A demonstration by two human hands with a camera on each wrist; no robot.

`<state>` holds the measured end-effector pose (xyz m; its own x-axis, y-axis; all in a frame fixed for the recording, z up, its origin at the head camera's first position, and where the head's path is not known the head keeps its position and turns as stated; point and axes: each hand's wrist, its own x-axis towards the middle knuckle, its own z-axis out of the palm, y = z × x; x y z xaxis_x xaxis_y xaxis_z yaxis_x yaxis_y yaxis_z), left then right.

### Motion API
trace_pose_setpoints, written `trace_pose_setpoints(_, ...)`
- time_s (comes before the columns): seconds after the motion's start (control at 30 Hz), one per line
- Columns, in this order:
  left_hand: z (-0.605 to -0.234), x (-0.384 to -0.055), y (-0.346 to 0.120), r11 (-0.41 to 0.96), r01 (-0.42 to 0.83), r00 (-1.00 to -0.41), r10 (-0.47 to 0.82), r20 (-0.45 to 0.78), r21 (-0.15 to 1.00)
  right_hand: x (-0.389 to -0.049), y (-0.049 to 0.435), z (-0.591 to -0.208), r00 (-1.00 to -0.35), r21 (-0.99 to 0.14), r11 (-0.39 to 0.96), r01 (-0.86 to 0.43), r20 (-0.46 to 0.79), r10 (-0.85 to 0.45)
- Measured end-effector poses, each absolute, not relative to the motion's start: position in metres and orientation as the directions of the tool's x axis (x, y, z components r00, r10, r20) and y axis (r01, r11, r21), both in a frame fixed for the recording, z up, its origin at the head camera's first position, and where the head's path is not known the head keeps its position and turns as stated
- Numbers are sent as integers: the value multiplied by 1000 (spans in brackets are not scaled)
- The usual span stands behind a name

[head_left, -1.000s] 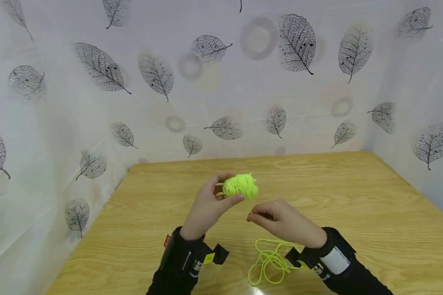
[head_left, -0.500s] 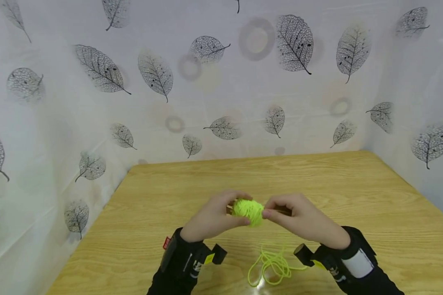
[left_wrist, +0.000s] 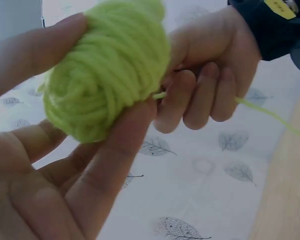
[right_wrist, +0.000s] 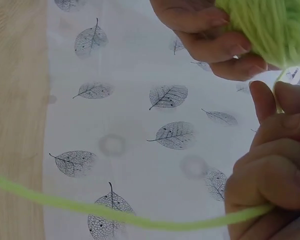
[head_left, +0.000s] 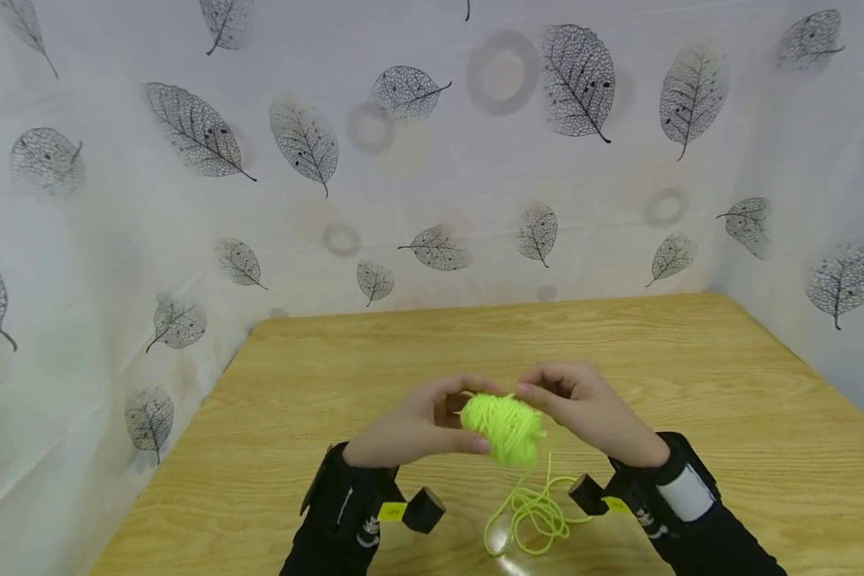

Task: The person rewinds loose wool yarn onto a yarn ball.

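Two hands [head_left: 418, 428] [head_left: 594, 416] (left tight round yarn ball [head_left: 506, 430], right round strand [right_wrist: 175, 226]) above wooden table [head_left: 310, 380], leaf-print backdrop [head_left: 432, 184] behind

The yarn ball [head_left: 502, 428] looks matt and ridged; the wood-grained table [head_left: 331, 376], smooth and glossy; the sleeves [head_left: 730, 544], matt cloth.

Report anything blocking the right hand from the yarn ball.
Nothing visible does: only a short strand spans the small gap between the right hand and the neon-yellow yarn ball. The left hand grips the ball's other side; the loose yarn lies below on the wooden table.
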<state>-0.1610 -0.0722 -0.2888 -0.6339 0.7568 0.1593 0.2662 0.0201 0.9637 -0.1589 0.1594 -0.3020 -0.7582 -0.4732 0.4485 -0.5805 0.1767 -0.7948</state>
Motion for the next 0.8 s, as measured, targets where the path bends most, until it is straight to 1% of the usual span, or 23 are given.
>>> trace_pose_setpoints(0.1,-287,-161,-73,-37,228,-671,718,185,973,-162,157,-307,-742,-803,151,-577,437,-509)
trace_pose_setpoints(0.17,-286,-162,-73,-42,229,-706,680,196,973,-163,155,-310,-735,-808,147,-571,423,-530)
trace_pose_setpoints(0.33,-286,-163,-71,-26,258,-785,577,226,966,-164,148,-316,-736,-792,212,-572,382,-558)
trace_pose_setpoints(0.47,-287,-165,-70,-15,310,-830,483,278,951,-162,142,-317,-727,-777,251,-578,351,-589)
trace_pose_setpoints(0.63,-290,-169,-71,51,362,-878,356,322,931,-159,138,-317,-706,-734,291,-613,345,-619)
trace_pose_setpoints(0.8,-294,-173,-73,196,425,-890,268,369,884,-154,136,-313,-698,-714,315,-626,333,-634)
